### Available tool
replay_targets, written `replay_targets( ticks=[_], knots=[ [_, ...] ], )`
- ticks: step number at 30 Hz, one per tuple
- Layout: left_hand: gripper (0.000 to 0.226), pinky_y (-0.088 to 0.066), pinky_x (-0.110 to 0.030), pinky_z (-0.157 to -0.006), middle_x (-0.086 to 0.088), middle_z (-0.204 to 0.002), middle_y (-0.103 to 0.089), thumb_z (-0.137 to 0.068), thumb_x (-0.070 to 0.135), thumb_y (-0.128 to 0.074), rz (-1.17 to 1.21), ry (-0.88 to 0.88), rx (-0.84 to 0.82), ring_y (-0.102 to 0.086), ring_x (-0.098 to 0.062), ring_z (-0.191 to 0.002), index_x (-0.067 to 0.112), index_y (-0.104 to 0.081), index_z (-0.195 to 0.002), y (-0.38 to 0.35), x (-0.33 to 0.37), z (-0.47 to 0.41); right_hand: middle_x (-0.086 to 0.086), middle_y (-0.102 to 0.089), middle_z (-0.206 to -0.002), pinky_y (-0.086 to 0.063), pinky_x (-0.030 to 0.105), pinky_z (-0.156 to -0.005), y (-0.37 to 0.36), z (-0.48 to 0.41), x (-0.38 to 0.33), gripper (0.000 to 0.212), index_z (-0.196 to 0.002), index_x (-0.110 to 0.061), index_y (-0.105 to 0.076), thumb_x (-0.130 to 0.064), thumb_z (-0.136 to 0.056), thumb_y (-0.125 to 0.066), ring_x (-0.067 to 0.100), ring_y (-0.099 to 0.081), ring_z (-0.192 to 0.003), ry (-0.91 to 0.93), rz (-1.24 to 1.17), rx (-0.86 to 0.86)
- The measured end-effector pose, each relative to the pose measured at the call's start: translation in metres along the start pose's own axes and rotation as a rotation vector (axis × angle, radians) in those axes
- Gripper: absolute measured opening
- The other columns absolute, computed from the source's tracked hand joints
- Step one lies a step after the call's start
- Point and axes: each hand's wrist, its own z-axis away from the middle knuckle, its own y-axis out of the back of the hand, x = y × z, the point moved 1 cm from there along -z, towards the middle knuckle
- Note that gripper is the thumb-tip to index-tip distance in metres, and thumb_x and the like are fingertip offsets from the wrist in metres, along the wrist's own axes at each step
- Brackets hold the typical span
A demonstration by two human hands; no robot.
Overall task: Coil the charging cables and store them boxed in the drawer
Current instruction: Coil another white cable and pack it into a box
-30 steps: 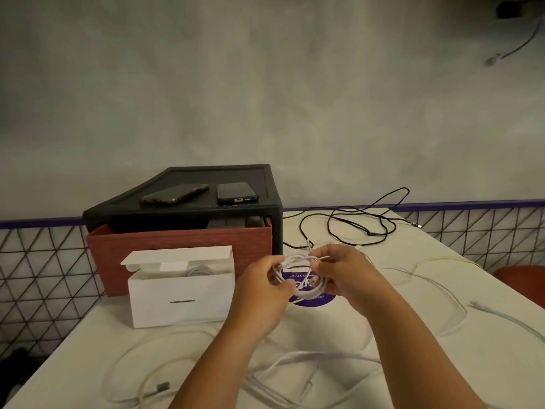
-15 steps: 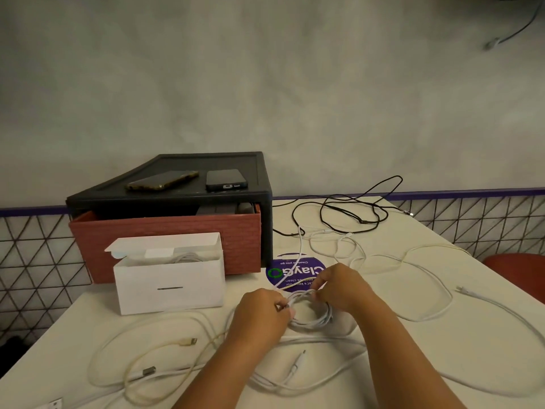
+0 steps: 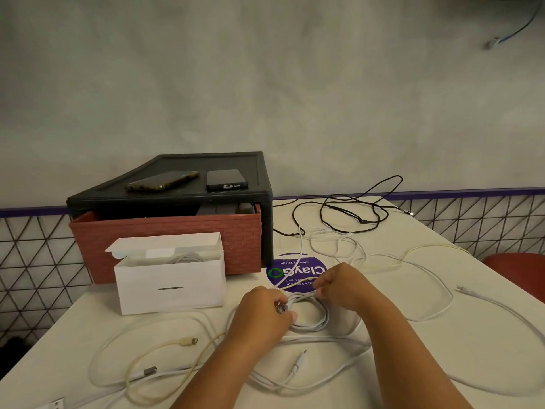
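Note:
A small coil of white cable (image 3: 317, 318) lies low over the white table, held between both hands. My left hand (image 3: 262, 312) pinches its left side and my right hand (image 3: 342, 286) grips its far right side. A loose strand runs from the coil up across the purple sticker (image 3: 306, 268). An open white box (image 3: 169, 280) with a coiled white cable inside stands left of the hands. Behind it, the red drawer (image 3: 165, 240) stands pulled out of a black cabinet (image 3: 177, 196).
Several loose white cables (image 3: 413, 290) sprawl over the table (image 3: 486, 349), a yellowed one (image 3: 141, 361) at the front left. A tangled black cable (image 3: 351, 214) lies at the back. Two phones (image 3: 225, 180) rest on the cabinet. A red seat (image 3: 519, 268) is at the right.
Both hands have come down with the coil from chest height to just above the table. The view has tilted so the box and drawer sit further left.

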Motion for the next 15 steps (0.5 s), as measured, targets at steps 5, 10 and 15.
replay_targets(
  ticks=[5,10,15],
  knots=[
    [0.031,-0.042,-0.017,-0.074,0.000,-0.099,-0.068,-0.080,0.029,-0.071,-0.019,0.015,-0.027,-0.058,-0.011,-0.084,0.016,-0.069,-0.107,0.0027,0.0003,0.0001,0.008,-0.068,-0.108,-0.048,0.027,-0.083,0.0037,-0.0016,0.0053,0.022,-0.103,-0.007,-0.069,-0.015,-0.086,-0.059,0.022,-0.061,-0.101,-0.025,0.134,0.019],
    [0.026,-0.046,-0.023,-0.075,0.001,-0.090,-0.070,-0.076,0.032,-0.074,-0.031,0.040,-0.063,-0.063,-0.016,-0.086,0.018,-0.072,-0.098,0.0040,0.0009,0.0007,0.008,-0.066,-0.113,-0.048,0.025,-0.084,0.0072,-0.0012,0.0016,0.031,-0.114,-0.007,-0.063,-0.020,-0.086,-0.063,0.021,-0.060,-0.103,-0.024,0.210,-0.004],
    [0.024,-0.045,-0.023,-0.067,0.000,-0.079,-0.067,-0.071,0.033,-0.077,-0.021,0.042,-0.057,-0.061,-0.017,-0.076,0.015,-0.072,-0.086,0.0052,0.0018,-0.0001,0.008,-0.067,-0.092,-0.049,0.024,-0.070,0.0003,-0.0020,0.0063,0.023,-0.101,-0.007,-0.068,-0.014,-0.082,-0.057,0.021,-0.061,-0.086,-0.075,0.152,0.003]
  ],
)
